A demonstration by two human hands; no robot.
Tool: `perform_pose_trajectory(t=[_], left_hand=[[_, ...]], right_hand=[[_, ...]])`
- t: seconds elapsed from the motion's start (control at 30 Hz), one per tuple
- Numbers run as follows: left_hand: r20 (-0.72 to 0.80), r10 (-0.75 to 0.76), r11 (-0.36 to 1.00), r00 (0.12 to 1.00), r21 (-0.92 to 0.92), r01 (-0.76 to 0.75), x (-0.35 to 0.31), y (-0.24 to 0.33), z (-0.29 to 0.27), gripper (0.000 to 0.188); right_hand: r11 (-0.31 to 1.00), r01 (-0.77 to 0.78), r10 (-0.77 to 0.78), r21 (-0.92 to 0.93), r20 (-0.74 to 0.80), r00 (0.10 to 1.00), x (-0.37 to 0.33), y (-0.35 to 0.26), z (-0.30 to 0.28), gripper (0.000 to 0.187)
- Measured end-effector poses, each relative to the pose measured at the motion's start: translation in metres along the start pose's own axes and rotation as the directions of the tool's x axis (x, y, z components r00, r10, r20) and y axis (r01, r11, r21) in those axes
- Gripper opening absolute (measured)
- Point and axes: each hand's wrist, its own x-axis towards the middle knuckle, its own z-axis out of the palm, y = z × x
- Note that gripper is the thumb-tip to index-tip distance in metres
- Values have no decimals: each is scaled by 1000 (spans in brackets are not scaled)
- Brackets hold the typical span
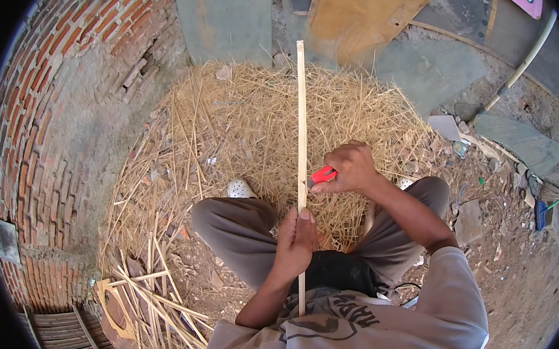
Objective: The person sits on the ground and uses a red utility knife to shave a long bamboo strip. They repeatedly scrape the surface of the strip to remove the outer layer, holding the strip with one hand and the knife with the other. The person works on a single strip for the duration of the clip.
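A long, pale strip of split bamboo or wood (301, 127) stands out in front of me, its lower end against my shirt. My left hand (295, 237) is wrapped round its lower part, the thumb lying along it. In my right hand (351, 167) is a red-handled utility knife (323, 175), gripped in a fist. The knife's grey front end points left and meets the strip's right edge a little above my left hand. How far the blade reaches across the strip is too small to tell.
A wide heap of straw-like shavings (255, 117) lies beyond my crossed legs. Several pale strips (158, 302) are piled at my left. A brick wall (35, 161) rises on the left; boards (371, 10) lean at the back. Rubble and a blue brush (541, 215) lie on the right.
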Motion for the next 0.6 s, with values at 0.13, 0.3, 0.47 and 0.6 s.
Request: perform_pose_trajectory(t=[0.13,0.3,0.47,0.6], left_hand=[[-1,-3,1000,1000,13,3,1,-2,-6,24],[-3,44,999,999,-32,-44,5,1,-10,21],[54,-66,995,996,-65,70,-9,-4,-9,21],[86,-80,994,993,-66,86,-11,-7,-10,21]], right_hand=[[990,-3,7,-143,28,1000,8,12,1,67],[989,-4,6,-145,12,1000,24,25,17,66],[862,-378,433,-338,102,896,46,84,14,69],[835,-367,435,-410,83,897,52,121,11,69]])
